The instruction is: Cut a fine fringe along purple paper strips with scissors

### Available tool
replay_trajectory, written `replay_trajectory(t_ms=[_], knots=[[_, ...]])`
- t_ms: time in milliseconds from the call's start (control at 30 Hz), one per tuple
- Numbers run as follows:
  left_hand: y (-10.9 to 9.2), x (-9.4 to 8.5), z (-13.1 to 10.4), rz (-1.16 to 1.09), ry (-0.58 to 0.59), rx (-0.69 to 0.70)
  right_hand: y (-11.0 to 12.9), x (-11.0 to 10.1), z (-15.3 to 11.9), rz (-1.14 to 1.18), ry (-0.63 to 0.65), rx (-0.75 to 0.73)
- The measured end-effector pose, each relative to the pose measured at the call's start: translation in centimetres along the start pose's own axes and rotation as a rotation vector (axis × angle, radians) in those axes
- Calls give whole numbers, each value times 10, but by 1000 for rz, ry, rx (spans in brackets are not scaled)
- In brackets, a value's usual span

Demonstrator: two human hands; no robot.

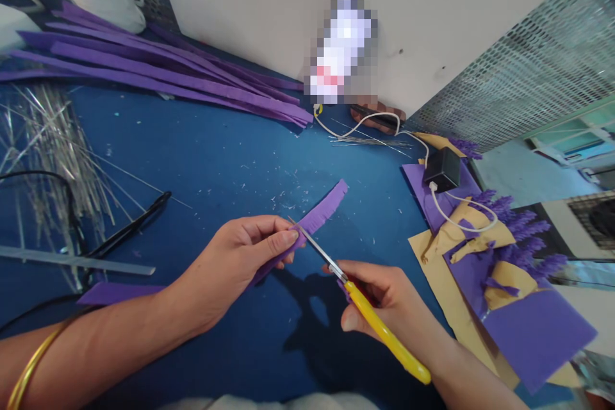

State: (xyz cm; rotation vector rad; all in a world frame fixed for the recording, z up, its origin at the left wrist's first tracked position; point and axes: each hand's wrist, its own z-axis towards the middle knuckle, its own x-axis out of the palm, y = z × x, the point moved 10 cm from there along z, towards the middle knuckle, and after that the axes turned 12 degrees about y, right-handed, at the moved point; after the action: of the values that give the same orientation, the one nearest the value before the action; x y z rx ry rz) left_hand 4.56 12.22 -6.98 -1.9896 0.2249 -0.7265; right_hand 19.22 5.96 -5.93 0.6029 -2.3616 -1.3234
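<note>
Between the thumb and fingers of my left hand (250, 259) is a purple strip (323, 211), apparently paper or felt. Small fringe cuts run along the edge of its free end, which points up and right. My right hand (384, 307) grips scissors with yellow handles (384, 330). Their metal blades (317, 248) meet the strip right beside my left thumb. Part of the strip is hidden behind my left hand, and another purple length (125, 293) shows behind my left forearm.
Long purple strips (192, 77) lie at the back left, above thin metal wires (52, 154) and a glue gun-like black cable (129, 227). A blurred phone (343, 45) leans on the white panel (250, 6). At right are a black adapter (442, 168), purple sheets (542, 327) and purple flowers (523, 224).
</note>
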Motion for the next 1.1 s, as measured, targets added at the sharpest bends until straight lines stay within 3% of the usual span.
replay_trajectory(t_ms=[267, 433, 567, 633, 800, 1100], knots=[[3, -2, -1, 20, -49, -44, 0, -3, -1, -3, -25, 6], [1, -3, -2, 59, -65, -29, 10, -16, -5, -304, -207, 40], [-1, -4, -2, 61, -63, -14, 15, -19, -8, -455, -270, 45], [-2, -5, -1, 63, -59, -9, 14, -18, -8, -398, -247, 36], [-3, -3, 0, 70, -33, 6, -4, -5, -1, -17, -35, 59], [0, -1, 0, 93, -10, -27, -3, 1, 1, 148, 73, 20]])
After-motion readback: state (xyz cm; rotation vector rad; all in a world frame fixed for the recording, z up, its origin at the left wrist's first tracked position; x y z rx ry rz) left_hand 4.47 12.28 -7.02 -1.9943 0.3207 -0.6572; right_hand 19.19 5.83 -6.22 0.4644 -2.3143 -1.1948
